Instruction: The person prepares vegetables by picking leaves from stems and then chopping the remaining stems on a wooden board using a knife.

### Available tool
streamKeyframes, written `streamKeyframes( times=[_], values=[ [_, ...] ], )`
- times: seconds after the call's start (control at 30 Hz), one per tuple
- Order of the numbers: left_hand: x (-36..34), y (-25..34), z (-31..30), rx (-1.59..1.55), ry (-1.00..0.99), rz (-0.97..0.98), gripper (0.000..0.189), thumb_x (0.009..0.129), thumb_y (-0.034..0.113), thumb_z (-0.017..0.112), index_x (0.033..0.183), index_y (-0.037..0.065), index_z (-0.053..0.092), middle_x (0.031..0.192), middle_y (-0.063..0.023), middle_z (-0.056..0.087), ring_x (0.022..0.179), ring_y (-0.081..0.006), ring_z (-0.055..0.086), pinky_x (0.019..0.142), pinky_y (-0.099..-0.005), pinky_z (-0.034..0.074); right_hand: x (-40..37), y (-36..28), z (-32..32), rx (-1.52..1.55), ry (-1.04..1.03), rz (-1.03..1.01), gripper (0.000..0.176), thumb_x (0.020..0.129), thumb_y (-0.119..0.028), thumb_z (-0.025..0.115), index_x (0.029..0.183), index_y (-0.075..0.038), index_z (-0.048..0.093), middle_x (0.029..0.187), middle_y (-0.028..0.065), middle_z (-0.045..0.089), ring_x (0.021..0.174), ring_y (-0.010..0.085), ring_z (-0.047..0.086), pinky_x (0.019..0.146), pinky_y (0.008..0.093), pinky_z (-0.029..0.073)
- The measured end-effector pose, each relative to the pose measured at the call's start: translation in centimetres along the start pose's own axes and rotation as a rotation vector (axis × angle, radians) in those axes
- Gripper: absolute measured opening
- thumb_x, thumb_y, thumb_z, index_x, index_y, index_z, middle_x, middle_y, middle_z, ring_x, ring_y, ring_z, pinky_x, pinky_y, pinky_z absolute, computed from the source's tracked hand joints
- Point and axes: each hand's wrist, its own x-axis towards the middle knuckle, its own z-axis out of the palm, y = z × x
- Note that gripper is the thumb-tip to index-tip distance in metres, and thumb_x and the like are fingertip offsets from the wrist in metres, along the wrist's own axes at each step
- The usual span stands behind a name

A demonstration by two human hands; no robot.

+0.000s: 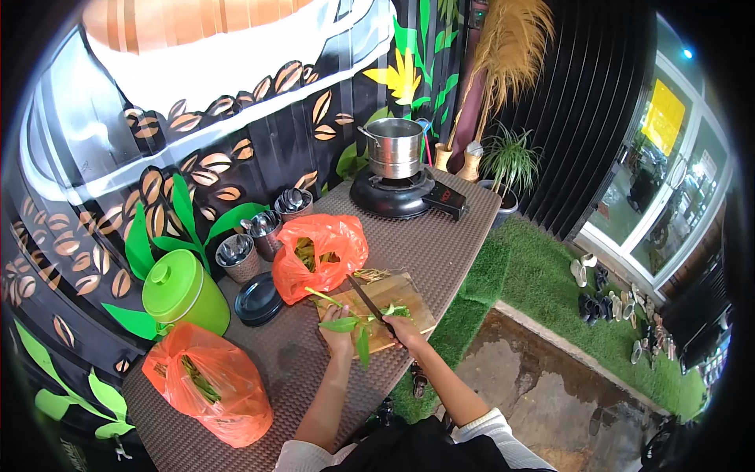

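Observation:
My left hand (338, 337) is closed around a green leafy stem (324, 296), whose broad leaves hang over the near edge of the wooden cutting board (421, 307). In my right hand (404, 333) is a dark-bladed knife (366, 296), its blade slanting up and left across the board, close to the stem. Chopped green pieces (395, 311) lie beside the blade. At the board's far edge is a small pile of pale stem bits (371, 274). An orange plastic bag (346, 236) with greens inside stands open just behind the board.
A steel pot (393, 149) sits on a black portable gas stove (385, 195) at the table's far end. Left are a second orange bag (228, 393), a green lidded container (182, 291), dark plates (258, 300) and cutlery holders (238, 258).

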Motion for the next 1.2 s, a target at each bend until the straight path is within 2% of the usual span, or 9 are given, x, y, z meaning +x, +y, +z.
streamKeyframes(
  times=[0.1,0.3,0.4,0.47,0.5,0.67,0.87,1.03,1.2],
  values=[
    [0.5,0.3,0.3,-0.023,-0.096,0.013,0.037,0.084,0.002,0.066,0.116,-0.003,0.050,0.100,-0.0115,0.061,0.084,-0.0149,0.058,0.067,-0.0257,0.050,-1.0,-0.2,0.4,-0.018,0.243,-0.246,0.027,0.094,-0.027,0.049,0.110,-0.006,0.056,0.058,-0.0023,0.047,0.049,0.0064,0.043,0.044,0.0225,0.033],
    [0.2,0.9,1.2,-0.143,-0.322,-0.073,0.040,0.083,-0.002,0.063,0.120,-0.003,0.049,0.103,-0.0130,0.061,0.093,-0.0171,0.060,0.078,-0.0244,0.050,-4.1,-0.7,0.4,-0.049,0.207,-0.534,0.026,0.093,-0.018,0.049,0.116,-0.006,0.053,0.060,-0.0033,0.044,0.051,0.0050,0.038,0.047,0.0218,0.031],
    [1.8,-1.4,0.4,-0.118,-0.216,-0.132,0.036,0.084,-0.004,0.060,0.118,-0.004,0.051,0.104,-0.0145,0.061,0.090,-0.0180,0.062,0.073,-0.0256,0.052,-5.0,-1.1,-1.3,-0.116,0.102,-0.630,0.029,0.088,-0.015,0.056,0.116,-0.007,0.056,0.062,-0.0036,0.048,0.056,0.0057,0.040,0.054,0.0230,0.035],
    [0.7,-0.1,1.1,-0.048,-0.264,-0.143,0.038,0.083,-0.004,0.060,0.120,-0.006,0.050,0.105,-0.0154,0.061,0.091,-0.0190,0.062,0.075,-0.0278,0.053,-6.3,-2.6,-2.2,-0.529,0.065,-0.821,0.035,0.084,-0.017,0.061,0.118,-0.011,0.056,0.066,0.0004,0.059,0.060,0.0096,0.053,0.059,0.0271,0.043],
    [0.3,0.1,1.4,0.024,-0.315,-0.160,0.040,0.082,-0.003,0.060,0.121,-0.007,0.048,0.107,-0.0162,0.060,0.091,-0.0200,0.062,0.077,-0.0300,0.054,-6.2,-2.8,-2.5,-0.562,0.048,-0.776,0.044,0.079,-0.023,0.065,0.122,-0.014,0.055,0.074,0.0063,0.067,0.067,0.0179,0.064,0.065,0.0327,0.049],
    [-0.3,0.3,4.5,0.042,-0.197,-0.179,0.037,0.078,0.001,0.069,0.111,-0.009,0.055,0.097,-0.0124,0.063,0.077,-0.0154,0.064,0.059,-0.0238,0.055,-5.3,-3.6,-4.9,-0.907,0.080,-0.765,0.053,0.075,-0.032,0.068,0.124,-0.016,0.055,0.074,0.0098,0.066,0.069,0.0254,0.066,0.066,0.0369,0.050],
    [-0.7,0.3,5.5,0.177,-0.300,-0.131,0.035,0.076,0.006,0.074,0.105,-0.008,0.060,0.091,-0.0121,0.066,0.075,-0.0147,0.064,0.060,-0.0239,0.055,-4.0,-3.0,-7.3,-0.766,-0.049,-0.632,0.052,0.078,-0.028,0.067,0.126,-0.012,0.054,0.065,0.0056,0.060,0.060,0.0152,0.057,0.060,0.0308,0.046],
    [-0.7,0.3,5.5,0.237,-0.352,-0.035,0.030,0.077,0.003,0.071,0.104,-0.007,0.062,0.092,-0.0090,0.068,0.077,-0.0140,0.065,0.065,-0.0233,0.054,-4.1,-3.5,-8.5,-0.132,-0.396,-0.404,0.046,0.086,-0.012,0.058,0.130,-0.003,0.048,0.065,-0.0024,0.050,0.059,0.0072,0.046,0.057,0.0231,0.039],
    [0.8,-1.0,4.5,0.202,-0.418,0.021,0.032,0.078,0.004,0.072,0.106,-0.006,0.062,0.094,-0.0097,0.068,0.081,-0.0147,0.065,0.071,-0.0236,0.052,-4.5,-3.9,-7.7,-0.160,-0.273,-0.497,0.045,0.087,-0.014,0.058,0.131,-0.008,0.049,0.061,-0.0031,0.049,0.057,0.0059,0.046,0.055,0.0232,0.038]
  ],
)
